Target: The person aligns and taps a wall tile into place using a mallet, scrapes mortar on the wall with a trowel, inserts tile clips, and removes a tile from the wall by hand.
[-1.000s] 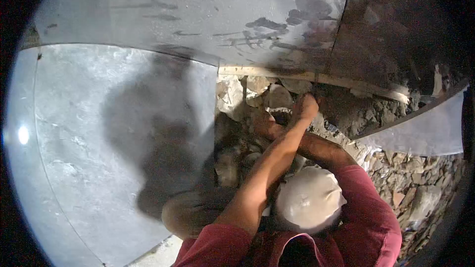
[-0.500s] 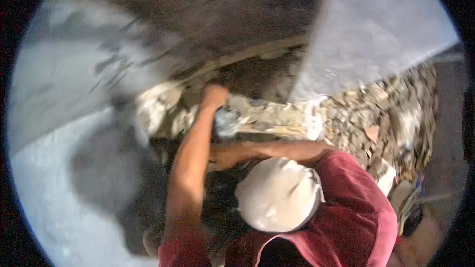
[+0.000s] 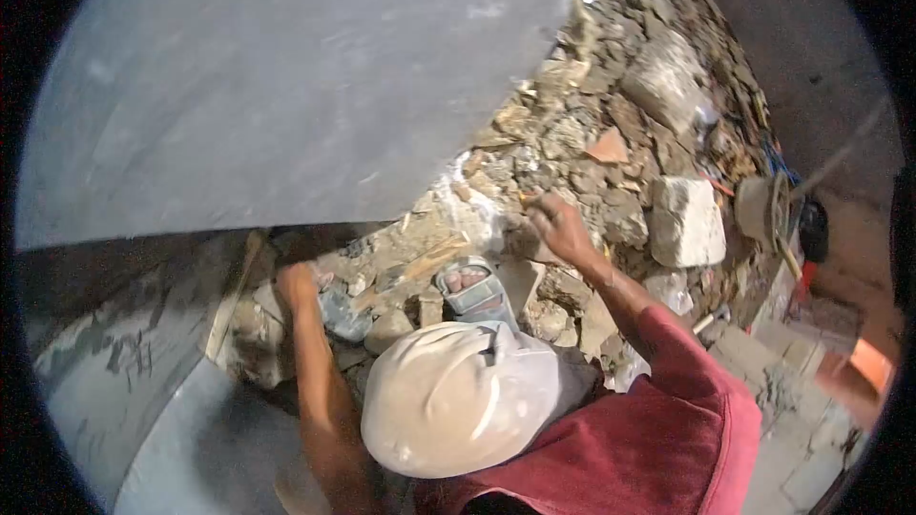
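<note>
My left hand (image 3: 298, 282) is at the shadowed gap below the large grey panel (image 3: 286, 86), beside broken masonry. Its fingers are lost in the dark. My right hand (image 3: 559, 229) is over the rubble (image 3: 563, 138) with fingers bent and apart, close to a small orange piece (image 3: 525, 198). Between the arms stands a grey-green plastic container (image 3: 469, 298) with pinkish lumps inside. A crumpled blue-grey object (image 3: 343, 313) lies near my left wrist. Below them my pale cap (image 3: 468, 401) covers part of the ground.
A white block (image 3: 687, 222) and a larger pale stone (image 3: 668, 81) sit on the rubble at right. A terracotta shard (image 3: 608, 146) lies nearer the panel. Bluish sheeting (image 3: 229, 458) spreads at lower left, and grey slabs (image 3: 763, 362) lie at lower right.
The view has turned, so the grey panel now fills the upper left. My right hand has moved from beside my left arm out to the right over the rubble.
</note>
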The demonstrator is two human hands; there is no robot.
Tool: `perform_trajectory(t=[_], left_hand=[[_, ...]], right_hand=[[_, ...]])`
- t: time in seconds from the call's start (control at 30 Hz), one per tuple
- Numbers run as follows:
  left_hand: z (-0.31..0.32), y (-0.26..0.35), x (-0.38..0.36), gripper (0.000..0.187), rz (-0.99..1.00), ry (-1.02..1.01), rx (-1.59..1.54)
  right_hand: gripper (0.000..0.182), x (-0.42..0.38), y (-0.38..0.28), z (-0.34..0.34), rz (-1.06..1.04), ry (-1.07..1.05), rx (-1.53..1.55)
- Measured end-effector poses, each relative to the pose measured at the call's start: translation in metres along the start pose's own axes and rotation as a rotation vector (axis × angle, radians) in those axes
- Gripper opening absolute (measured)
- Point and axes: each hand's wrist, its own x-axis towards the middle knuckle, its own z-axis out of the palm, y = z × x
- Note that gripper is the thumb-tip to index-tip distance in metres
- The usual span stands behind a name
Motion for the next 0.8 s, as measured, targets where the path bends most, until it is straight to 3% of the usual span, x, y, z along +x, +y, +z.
perform_trajectory(t=[0.03,0.1,0.17,0.23,0.33,0.4,0.53,0.6,0.7,0.77,0.8], left_hand=[[0.014,-0.006,-0.008,0.028,-0.071,0.042,-0.118],[0.008,0.028,-0.002,0.027,-0.350,0.236,-0.889],[0.039,-0.003,0.024,0.026,-0.061,0.278,-0.265],[0.042,-0.003,0.037,0.027,0.048,0.350,-0.208],[0.048,0.008,0.025,0.030,-0.104,0.419,-0.777],[0.045,0.010,0.024,0.032,-0.170,0.425,-0.826],[0.046,0.004,0.031,0.034,-0.168,0.447,-0.769],[0.013,0.039,-0.001,0.033,-0.199,0.498,-0.998],[0.046,0.013,0.031,0.034,-0.247,0.470,-1.122],[0.049,0.019,0.032,0.037,-0.273,0.370,-1.330],[0.052,0.024,0.026,0.039,-0.288,0.320,-1.464]], right_hand=[[0.020,-0.012,0.014,-0.014,0.052,0.005,-0.089],[0.021,0.003,0.046,-0.037,0.111,0.174,-0.246],[0.026,0.004,0.070,-0.071,0.074,0.245,-0.359],[0.038,0.021,0.098,-0.110,-0.219,0.347,-0.562],[0.051,0.033,0.108,-0.127,-0.081,0.166,-0.620],[0.055,0.043,0.158,-0.117,0.106,0.078,-0.538],[0.050,0.055,0.135,-0.121,0.046,-0.009,-0.555],[0.041,0.053,0.107,-0.124,-0.008,-0.072,-0.578],[0.037,0.040,0.109,-0.136,-0.015,0.027,-0.508],[0.032,0.026,0.100,-0.128,0.260,0.254,-0.082],[0.036,0.024,0.100,-0.127,0.296,0.280,-0.128]])
